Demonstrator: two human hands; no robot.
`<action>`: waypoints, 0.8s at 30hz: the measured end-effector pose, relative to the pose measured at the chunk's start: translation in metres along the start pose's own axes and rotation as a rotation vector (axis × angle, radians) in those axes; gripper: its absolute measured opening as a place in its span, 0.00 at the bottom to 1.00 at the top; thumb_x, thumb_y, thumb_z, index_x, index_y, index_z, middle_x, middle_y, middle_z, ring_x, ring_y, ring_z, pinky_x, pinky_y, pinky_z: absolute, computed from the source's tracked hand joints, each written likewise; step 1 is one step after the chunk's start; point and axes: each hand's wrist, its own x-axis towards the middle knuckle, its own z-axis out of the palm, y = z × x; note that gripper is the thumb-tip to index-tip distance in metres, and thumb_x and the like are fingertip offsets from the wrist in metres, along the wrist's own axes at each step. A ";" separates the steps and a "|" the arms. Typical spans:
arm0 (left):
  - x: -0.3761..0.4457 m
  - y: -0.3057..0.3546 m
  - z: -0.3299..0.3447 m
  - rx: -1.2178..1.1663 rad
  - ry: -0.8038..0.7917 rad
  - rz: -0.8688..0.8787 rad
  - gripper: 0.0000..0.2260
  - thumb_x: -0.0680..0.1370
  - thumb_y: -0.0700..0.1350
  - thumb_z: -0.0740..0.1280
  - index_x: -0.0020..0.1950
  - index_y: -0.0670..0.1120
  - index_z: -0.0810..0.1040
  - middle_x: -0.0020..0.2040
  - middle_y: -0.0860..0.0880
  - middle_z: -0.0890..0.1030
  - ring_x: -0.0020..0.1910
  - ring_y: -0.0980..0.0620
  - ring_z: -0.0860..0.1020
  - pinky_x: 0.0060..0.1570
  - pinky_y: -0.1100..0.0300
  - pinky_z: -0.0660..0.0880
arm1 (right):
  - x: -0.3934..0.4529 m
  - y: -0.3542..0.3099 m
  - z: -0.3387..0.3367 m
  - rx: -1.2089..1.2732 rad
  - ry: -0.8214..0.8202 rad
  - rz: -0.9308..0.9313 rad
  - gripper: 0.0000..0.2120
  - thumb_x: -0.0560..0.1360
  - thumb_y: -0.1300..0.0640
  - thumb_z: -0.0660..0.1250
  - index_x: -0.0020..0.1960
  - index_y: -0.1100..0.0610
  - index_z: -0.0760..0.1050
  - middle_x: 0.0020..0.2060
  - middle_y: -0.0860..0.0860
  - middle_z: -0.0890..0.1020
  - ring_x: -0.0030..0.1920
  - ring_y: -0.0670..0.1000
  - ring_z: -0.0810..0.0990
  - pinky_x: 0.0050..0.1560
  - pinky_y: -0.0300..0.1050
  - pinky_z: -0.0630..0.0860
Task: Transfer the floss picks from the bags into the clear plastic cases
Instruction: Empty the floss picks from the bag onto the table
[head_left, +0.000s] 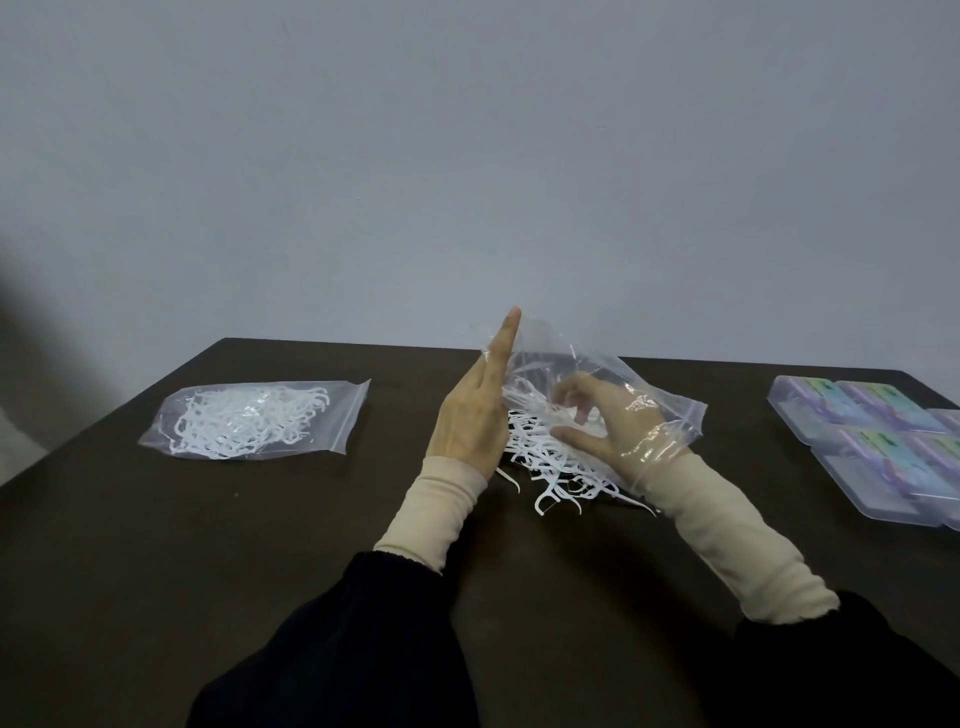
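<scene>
Two bags lie in our head view on a dark table (156, 545). The sealed bag (254, 418) sits flat at our left, well apart from the hands, full of white picks and near the table's left edge. The open bag (597, 387) is in the middle, lifted and crumpled, its far side close to the back edge where the table meets the grey wall (467, 156).

Our left hand (475, 415) stands on edge with fingers straight and relaxed, grasping nothing, its index finger raised against the bag's left side. Our right hand (608, 423) is inside the open bag, seen through the film, thumb and fingers curled towards each other; whether they pinch a pick we cannot tell.

A loose heap of picks (550, 467) spills from the bag's mouth onto the table between our wrists; they are thin, white and tangled.

The cases (878, 441) lie flat in a cluster at the right edge, clear with pale coloured labels, partly cut off by the frame. Bare tabletop lies between them and our right sleeve (727, 540).
</scene>
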 end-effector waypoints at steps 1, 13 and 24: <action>0.000 0.000 0.001 0.010 -0.003 0.010 0.46 0.65 0.21 0.60 0.73 0.57 0.49 0.65 0.43 0.75 0.45 0.40 0.80 0.44 0.49 0.80 | 0.000 0.000 0.000 0.001 0.006 0.011 0.11 0.73 0.54 0.68 0.54 0.54 0.73 0.44 0.46 0.77 0.46 0.46 0.74 0.57 0.43 0.70; -0.001 0.000 0.002 -0.009 0.012 0.021 0.44 0.67 0.21 0.61 0.72 0.55 0.51 0.64 0.42 0.75 0.46 0.41 0.81 0.47 0.46 0.80 | -0.004 -0.015 -0.009 -0.116 -0.051 0.032 0.16 0.78 0.56 0.61 0.65 0.57 0.71 0.59 0.53 0.78 0.61 0.52 0.74 0.70 0.50 0.62; -0.001 -0.004 0.002 -0.007 0.019 0.000 0.44 0.68 0.23 0.61 0.72 0.57 0.50 0.67 0.46 0.74 0.47 0.39 0.80 0.47 0.52 0.78 | -0.002 -0.006 -0.003 -0.072 -0.051 0.002 0.21 0.77 0.54 0.62 0.70 0.47 0.64 0.58 0.47 0.79 0.52 0.44 0.78 0.61 0.39 0.71</action>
